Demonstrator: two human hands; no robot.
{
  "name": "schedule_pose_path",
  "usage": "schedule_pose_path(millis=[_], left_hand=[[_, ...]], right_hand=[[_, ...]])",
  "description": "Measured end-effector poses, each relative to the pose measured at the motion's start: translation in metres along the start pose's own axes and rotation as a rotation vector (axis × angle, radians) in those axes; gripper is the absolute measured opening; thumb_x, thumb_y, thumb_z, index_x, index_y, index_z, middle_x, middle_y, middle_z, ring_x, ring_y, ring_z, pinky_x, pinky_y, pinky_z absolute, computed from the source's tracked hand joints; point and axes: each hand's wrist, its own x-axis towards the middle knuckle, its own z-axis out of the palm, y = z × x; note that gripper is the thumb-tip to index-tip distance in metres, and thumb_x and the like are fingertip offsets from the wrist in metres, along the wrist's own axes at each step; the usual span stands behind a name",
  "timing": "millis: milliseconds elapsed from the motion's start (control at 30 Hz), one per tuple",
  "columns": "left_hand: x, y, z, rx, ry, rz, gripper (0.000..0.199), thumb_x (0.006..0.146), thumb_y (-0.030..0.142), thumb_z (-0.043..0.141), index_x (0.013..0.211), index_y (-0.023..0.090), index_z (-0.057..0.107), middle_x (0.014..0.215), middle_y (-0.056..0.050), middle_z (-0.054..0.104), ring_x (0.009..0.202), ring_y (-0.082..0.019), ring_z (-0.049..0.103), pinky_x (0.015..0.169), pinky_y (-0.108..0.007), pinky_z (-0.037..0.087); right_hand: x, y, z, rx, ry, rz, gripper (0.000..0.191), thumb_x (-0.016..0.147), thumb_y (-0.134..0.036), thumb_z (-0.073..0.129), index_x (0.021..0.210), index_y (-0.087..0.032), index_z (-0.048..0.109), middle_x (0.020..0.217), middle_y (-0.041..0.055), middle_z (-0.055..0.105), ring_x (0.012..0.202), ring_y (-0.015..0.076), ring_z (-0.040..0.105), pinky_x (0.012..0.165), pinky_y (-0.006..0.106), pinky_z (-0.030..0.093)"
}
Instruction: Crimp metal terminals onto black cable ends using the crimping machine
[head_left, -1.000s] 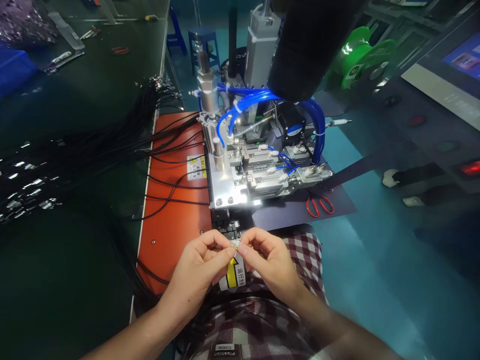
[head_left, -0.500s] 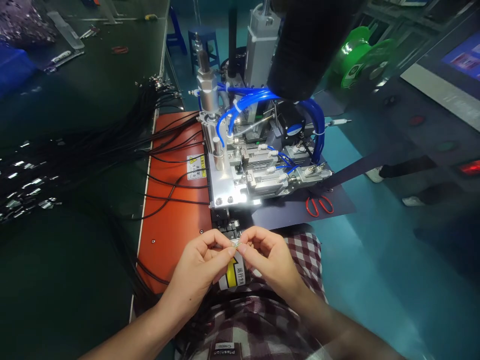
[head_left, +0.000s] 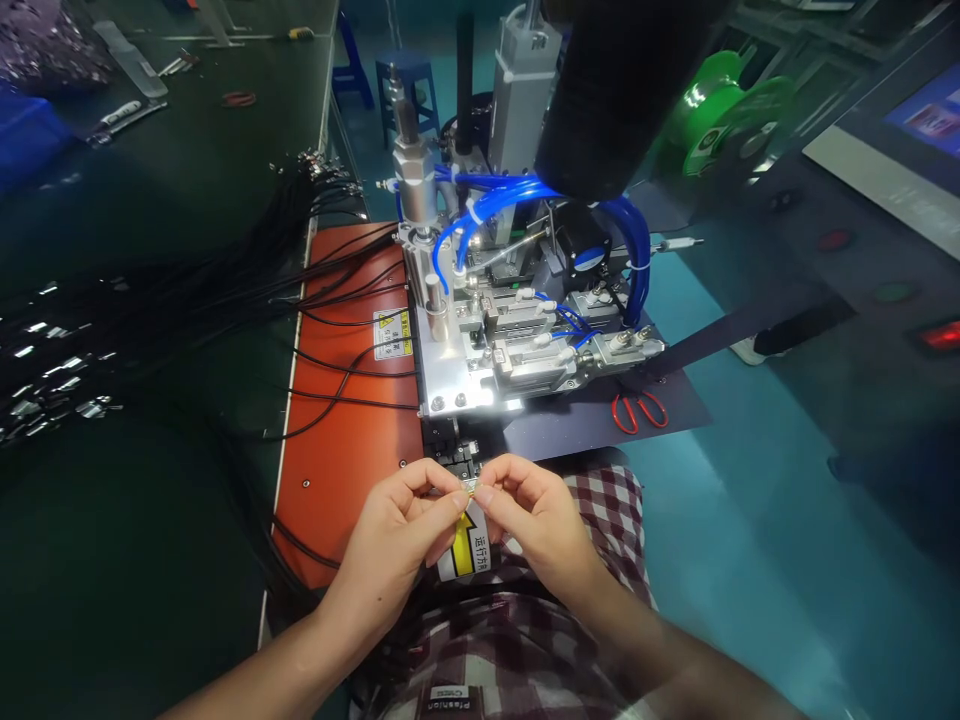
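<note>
My left hand (head_left: 409,515) and my right hand (head_left: 532,510) meet fingertip to fingertip, both pinched closed on something tiny between them, too small to name. Just beneath the fingertips is a white label with a yellow arrow (head_left: 465,550). Beyond them stands a metal machine (head_left: 532,350) with blue air tubes (head_left: 525,190). Black cables (head_left: 352,290) run across an orange plate (head_left: 352,460) into the machine's left side.
Red-handled scissors (head_left: 638,411) lie right of the machine on a dark sheet. A large cable bundle (head_left: 187,290) spreads over the dark table at left. A green spool (head_left: 712,115) hangs at upper right. A person's foot (head_left: 746,350) shows on the floor.
My hands have barely moved and stay pinched together. At right, the person's feet on the floor have shifted; one pale shoe is no longer visible.
</note>
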Motion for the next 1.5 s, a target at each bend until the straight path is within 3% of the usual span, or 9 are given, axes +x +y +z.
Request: schedule_pose_path(millis=[200,567,767,933,1133,1233,1333,1500], left_hand=[[0.001,-0.001,-0.002,0.02,-0.009,-0.015,0.018,0.08,0.031,0.062,0.074,0.015,0.054,0.048,0.008,0.036,0.044,-0.004,0.024,0.043,-0.019,0.016],[0.0,-0.001,-0.002,0.048,-0.032,0.012,0.019,0.081,0.032,0.061,0.075,0.016,0.054,0.045,0.01,0.032,0.042,-0.003,0.024,0.041,-0.015,0.017],[-0.004,0.002,0.003,0.055,0.022,0.101,0.015,0.078,0.029,0.065,0.079,0.016,0.059,0.045,0.01,0.038,0.039,-0.002,0.031,0.039,-0.012,0.024],[-0.002,-0.001,0.001,0.041,0.011,0.108,0.015,0.078,0.029,0.065,0.083,0.016,0.06,0.045,0.009,0.039,0.039,-0.002,0.032,0.038,-0.012,0.025],[0.004,-0.003,-0.005,0.046,-0.087,0.07,0.015,0.082,0.031,0.061,0.085,0.017,0.057,0.046,0.01,0.032,0.041,-0.003,0.025,0.04,-0.015,0.018],[0.005,0.005,-0.004,0.14,-0.119,0.019,0.017,0.083,0.034,0.058,0.086,0.017,0.055,0.046,0.01,0.032,0.042,-0.005,0.026,0.04,-0.016,0.019],[0.006,0.015,-0.005,0.324,-0.054,0.044,0.016,0.084,0.034,0.055,0.09,0.019,0.054,0.052,0.008,0.039,0.043,-0.007,0.033,0.04,-0.017,0.025],[0.014,0.02,-0.014,0.882,0.107,0.404,0.011,0.087,0.025,0.05,0.085,0.021,0.06,0.08,0.0,0.056,0.07,-0.014,0.055,0.059,-0.023,0.042]], right_hand=[[0.002,-0.009,-0.009,-0.113,-0.029,-0.01,0.012,0.079,-0.027,0.062,0.075,-0.015,0.059,0.058,-0.0038,0.054,0.05,0.0087,0.05,0.049,0.021,0.039],[-0.003,-0.012,-0.008,-0.568,0.013,-0.333,0.011,0.083,-0.02,0.057,0.072,-0.017,0.057,0.069,-0.0004,0.056,0.063,0.0126,0.05,0.059,0.025,0.04],[-0.002,-0.014,-0.006,-0.279,-0.053,-0.068,0.016,0.085,-0.025,0.055,0.072,-0.017,0.053,0.056,-0.005,0.048,0.049,0.009,0.046,0.047,0.021,0.036],[-0.002,-0.017,-0.006,-0.231,-0.047,-0.034,0.017,0.083,-0.026,0.058,0.07,-0.016,0.053,0.056,-0.0051,0.048,0.049,0.0083,0.046,0.048,0.02,0.036],[0.001,-0.011,-0.01,-0.163,-0.09,0.005,0.021,0.082,-0.032,0.058,0.071,-0.017,0.052,0.057,-0.0051,0.047,0.048,0.0082,0.044,0.047,0.021,0.035],[0.005,-0.011,-0.012,-0.193,-0.089,0.011,0.021,0.082,-0.034,0.058,0.071,-0.017,0.053,0.057,-0.0046,0.049,0.048,0.0086,0.045,0.048,0.022,0.035],[0.014,-0.014,-0.016,-0.264,-0.052,-0.012,0.021,0.082,-0.034,0.058,0.069,-0.017,0.054,0.056,-0.0042,0.05,0.049,0.0095,0.046,0.048,0.022,0.036],[0.033,-0.009,-0.022,-0.287,-0.032,-0.016,0.02,0.08,-0.033,0.059,0.069,-0.017,0.055,0.057,-0.0037,0.05,0.049,0.0101,0.046,0.048,0.023,0.036]])
